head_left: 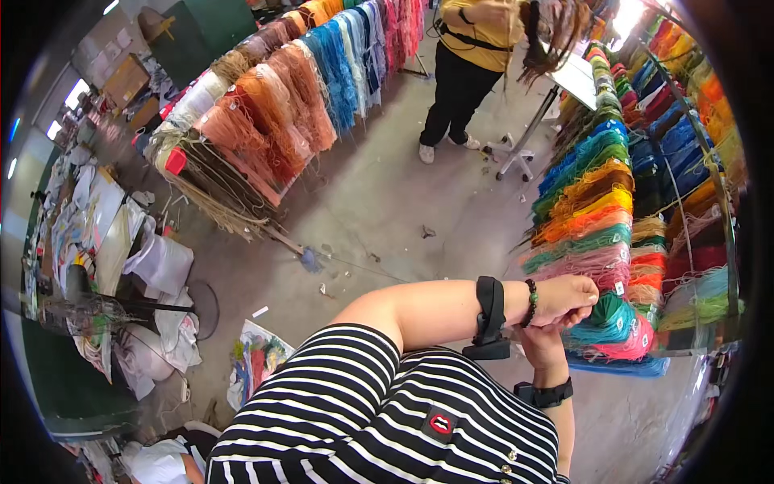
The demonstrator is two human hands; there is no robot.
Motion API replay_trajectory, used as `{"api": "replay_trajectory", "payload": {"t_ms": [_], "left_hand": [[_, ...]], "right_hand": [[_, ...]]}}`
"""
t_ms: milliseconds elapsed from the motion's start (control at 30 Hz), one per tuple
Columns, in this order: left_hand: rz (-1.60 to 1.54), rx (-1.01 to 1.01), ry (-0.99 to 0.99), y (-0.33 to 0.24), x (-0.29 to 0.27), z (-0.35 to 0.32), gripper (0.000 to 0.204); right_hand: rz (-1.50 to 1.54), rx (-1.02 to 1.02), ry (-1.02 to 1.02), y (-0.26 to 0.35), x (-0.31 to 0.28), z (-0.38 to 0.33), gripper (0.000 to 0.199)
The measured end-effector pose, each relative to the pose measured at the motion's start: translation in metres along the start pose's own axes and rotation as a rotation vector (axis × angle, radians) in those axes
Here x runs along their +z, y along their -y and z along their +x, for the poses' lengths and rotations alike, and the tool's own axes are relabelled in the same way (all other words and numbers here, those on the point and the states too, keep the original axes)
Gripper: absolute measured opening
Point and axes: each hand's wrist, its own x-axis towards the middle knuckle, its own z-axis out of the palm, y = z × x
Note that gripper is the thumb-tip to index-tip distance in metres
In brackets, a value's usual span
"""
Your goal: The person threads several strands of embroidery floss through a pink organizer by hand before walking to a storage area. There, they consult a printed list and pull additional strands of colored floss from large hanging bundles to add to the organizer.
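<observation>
My left arm reaches across to the right, and my left hand is closed with its fingers curled. Just below it, my right hand has its fingertips pinched up against the left one. What lies between the fingers, if anything, is too small to tell. Both hands are beside the near end of a rack of yarn. A pink skein with small white tags lies right by my left hand. Close to the hands, a teal skein bunches over a coral-pink skein.
A second rack of skeins stands at the far left. Between the racks, a person in a yellow top holds brown strands near a wheeled stand. White sacks and a round-based stand occupy the left. Scraps dot the floor.
</observation>
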Motion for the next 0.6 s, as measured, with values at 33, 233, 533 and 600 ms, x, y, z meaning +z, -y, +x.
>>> {"api": "replay_trajectory", "payload": {"t_ms": [33,233,533,600], "left_hand": [[-0.013,0.044,-0.037,-0.001,0.004,0.010,0.015],[-0.138,0.041,-0.191,-0.036,-0.053,-0.018,0.013],[0.116,-0.206,-0.439,0.000,-0.124,-0.031,0.007],[0.160,-0.300,-0.361,0.029,-0.113,-0.013,0.007]], "right_hand": [[0.035,0.054,-0.016,0.005,-0.011,-0.005,0.052],[0.002,0.069,-0.068,0.009,-0.008,-0.049,0.023],[-0.328,0.194,-0.690,0.030,-0.073,-0.236,0.023],[-0.337,0.250,-0.866,0.042,-0.091,-0.282,0.022]]}}
